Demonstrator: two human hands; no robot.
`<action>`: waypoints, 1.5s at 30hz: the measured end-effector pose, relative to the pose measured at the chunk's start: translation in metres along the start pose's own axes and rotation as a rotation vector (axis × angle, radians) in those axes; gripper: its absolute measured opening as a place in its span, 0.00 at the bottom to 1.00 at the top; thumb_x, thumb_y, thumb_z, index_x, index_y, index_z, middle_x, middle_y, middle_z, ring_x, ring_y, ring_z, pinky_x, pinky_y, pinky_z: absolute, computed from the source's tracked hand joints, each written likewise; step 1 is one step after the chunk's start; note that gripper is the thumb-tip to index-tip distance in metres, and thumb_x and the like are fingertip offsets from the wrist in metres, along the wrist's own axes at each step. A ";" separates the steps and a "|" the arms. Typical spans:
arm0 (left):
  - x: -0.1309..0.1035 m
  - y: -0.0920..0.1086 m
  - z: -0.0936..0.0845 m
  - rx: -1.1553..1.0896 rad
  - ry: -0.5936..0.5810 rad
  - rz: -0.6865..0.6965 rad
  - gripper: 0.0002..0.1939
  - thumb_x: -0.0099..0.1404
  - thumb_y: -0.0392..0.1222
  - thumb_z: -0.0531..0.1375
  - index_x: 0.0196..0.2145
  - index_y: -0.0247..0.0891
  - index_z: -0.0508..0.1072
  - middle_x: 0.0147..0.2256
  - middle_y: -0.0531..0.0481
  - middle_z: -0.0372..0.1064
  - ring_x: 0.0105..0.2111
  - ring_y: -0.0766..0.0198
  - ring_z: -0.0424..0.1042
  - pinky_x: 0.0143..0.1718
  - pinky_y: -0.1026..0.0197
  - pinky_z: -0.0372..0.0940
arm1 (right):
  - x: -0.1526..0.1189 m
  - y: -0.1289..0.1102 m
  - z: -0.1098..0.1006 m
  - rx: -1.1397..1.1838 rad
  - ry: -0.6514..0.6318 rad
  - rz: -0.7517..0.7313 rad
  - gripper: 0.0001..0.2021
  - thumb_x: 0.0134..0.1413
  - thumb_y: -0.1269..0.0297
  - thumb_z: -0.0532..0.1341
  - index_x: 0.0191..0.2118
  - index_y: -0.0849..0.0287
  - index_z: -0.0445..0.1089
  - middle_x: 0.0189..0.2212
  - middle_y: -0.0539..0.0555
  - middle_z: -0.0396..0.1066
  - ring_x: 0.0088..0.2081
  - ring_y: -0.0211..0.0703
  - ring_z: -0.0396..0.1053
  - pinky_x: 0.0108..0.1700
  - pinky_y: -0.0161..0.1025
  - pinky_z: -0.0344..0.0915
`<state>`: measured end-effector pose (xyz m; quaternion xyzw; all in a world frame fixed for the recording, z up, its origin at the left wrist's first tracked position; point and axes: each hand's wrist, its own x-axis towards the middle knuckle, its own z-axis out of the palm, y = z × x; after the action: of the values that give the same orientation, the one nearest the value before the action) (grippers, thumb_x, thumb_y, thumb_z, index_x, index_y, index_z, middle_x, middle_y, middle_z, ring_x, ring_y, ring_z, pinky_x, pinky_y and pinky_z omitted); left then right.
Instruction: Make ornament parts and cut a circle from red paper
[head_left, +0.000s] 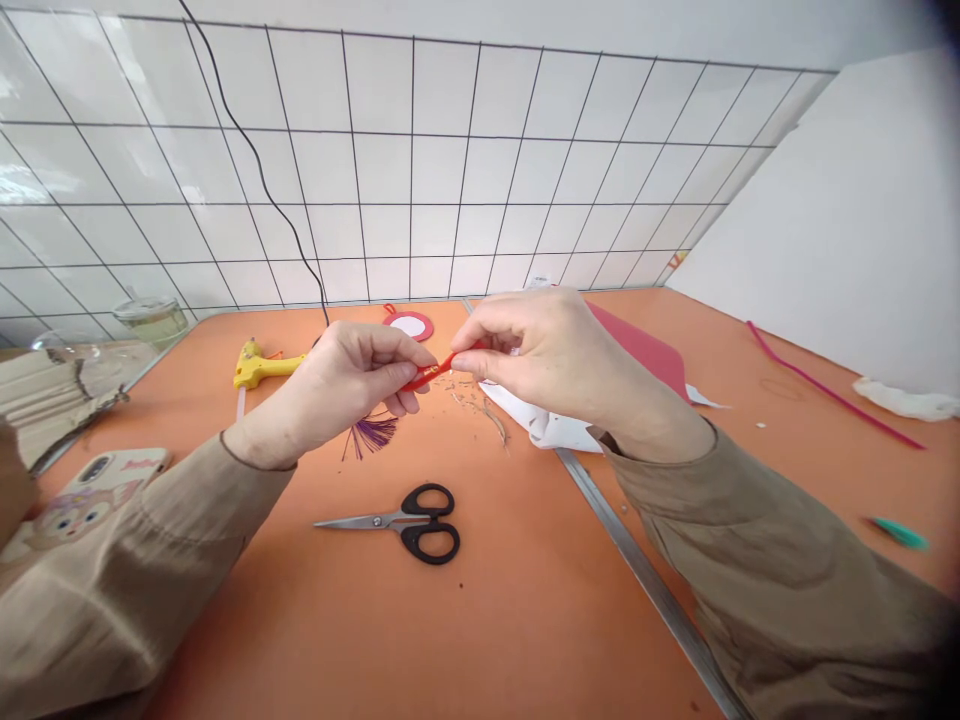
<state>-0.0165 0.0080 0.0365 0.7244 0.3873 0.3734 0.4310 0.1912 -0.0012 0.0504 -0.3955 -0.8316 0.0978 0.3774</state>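
Between my two hands stretches a narrow red ribbon-like strip (430,375) with small yellow or gold marks on it. My left hand (360,368) pinches its left end between thumb and fingers. At the right end, the thumb and forefinger of my right hand (529,345) are closed on the same strip. Both hands are raised above the orange table. Under my left hand lies a purple tassel (373,434), partly covered by the fingers. Closer to me, black-handled scissors (405,522) rest shut, blades pointing left.
A yellow glue gun (262,368) with a cord lies left of my hands. Behind them is a red-rimmed white disc (409,325). Red and white sheets (645,350) lie under my right arm. A phone (105,490) is at left, a pink stick (832,385) at right.
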 end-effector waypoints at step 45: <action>0.004 -0.001 0.010 -0.430 0.189 -0.058 0.03 0.56 0.35 0.67 0.28 0.33 0.77 0.24 0.48 0.76 0.24 0.65 0.75 0.26 0.65 0.69 | -0.004 -0.007 0.027 -0.018 0.095 0.010 0.10 0.56 0.73 0.59 0.25 0.56 0.67 0.15 0.44 0.59 0.19 0.34 0.57 0.24 0.37 0.53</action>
<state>-0.0061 0.0090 0.0326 0.5663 0.3582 0.5009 0.5478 0.1694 -0.0051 0.0323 -0.4074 -0.8116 0.0733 0.4123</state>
